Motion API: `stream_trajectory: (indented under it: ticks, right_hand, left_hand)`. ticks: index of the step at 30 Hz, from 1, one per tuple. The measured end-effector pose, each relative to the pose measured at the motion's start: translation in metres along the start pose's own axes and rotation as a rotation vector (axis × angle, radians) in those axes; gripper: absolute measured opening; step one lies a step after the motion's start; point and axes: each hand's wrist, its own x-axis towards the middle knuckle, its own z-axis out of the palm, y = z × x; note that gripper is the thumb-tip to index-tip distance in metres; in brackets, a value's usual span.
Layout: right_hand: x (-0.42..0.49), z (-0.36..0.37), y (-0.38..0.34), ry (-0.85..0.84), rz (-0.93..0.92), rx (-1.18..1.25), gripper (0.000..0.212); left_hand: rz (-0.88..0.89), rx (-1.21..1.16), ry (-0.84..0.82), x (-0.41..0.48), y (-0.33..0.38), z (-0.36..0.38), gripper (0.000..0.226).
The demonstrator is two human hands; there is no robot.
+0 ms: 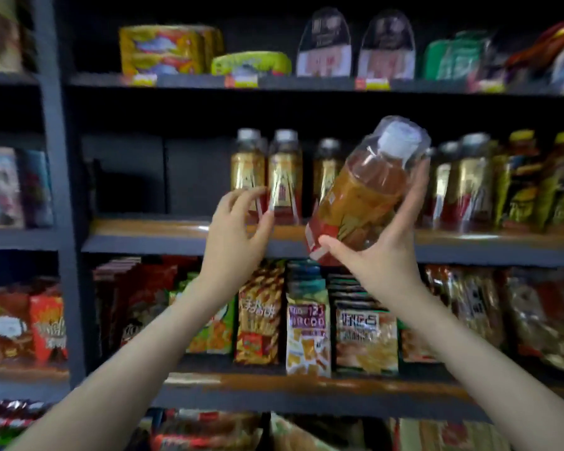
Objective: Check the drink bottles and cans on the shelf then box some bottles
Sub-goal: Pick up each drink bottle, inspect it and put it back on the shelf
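My right hand (385, 255) grips a tea bottle (368, 190) with amber drink, a white cap and an orange-red label, tilted to the right in front of the middle shelf (163, 237). My left hand (238, 232) is raised with fingers spread, its fingertips close to a gold-labelled bottle (284, 180) standing in a row on that shelf. More gold bottles (459, 187) and yellow-black bottles (534, 190) stand to the right, partly hidden by the held bottle.
The left part of the middle shelf holds nothing. Snack bags (306, 323) fill the shelf below. The top shelf carries yellow tins (166, 50) and dark packets (355, 47). A grey upright post (59, 190) divides off another rack on the left.
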Motion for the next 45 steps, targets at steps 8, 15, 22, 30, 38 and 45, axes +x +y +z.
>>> stream_trajectory:
  ticks: [8, 15, 22, 30, 38, 45]
  right_hand:
    - [0.068, 0.026, 0.036, 0.117, -0.088, -0.103, 0.111]
    - [0.085, 0.042, 0.049, -0.076, 0.058, -0.199, 0.124]
    - [0.113, 0.052, 0.058, -0.26, 0.305, -0.242, 0.13]
    - [0.126, 0.061, 0.068, -0.45, 0.442, -0.345, 0.133]
    - [0.125, 0.026, 0.08, -0.409, 0.311, -0.491, 0.105]
    - [0.102, -0.088, 0.124, 0.092, 0.325, -1.141, 0.098]
  left_hand:
    - [0.143, 0.369, -0.07, 0.065, -0.022, 0.017, 0.074]
    - [0.108, 0.538, -0.164, 0.093, -0.036, 0.042, 0.081]
    - [0.128, 0.532, -0.171, 0.098, -0.045, 0.056, 0.075]
    - [0.135, 0.517, -0.105, 0.096, -0.044, 0.063, 0.071]
    - [0.326, 0.415, -0.026, 0.091, -0.011, 0.097, 0.072]
    - [0.277, 0.456, -0.043, 0.087, 0.03, 0.15, 0.073]
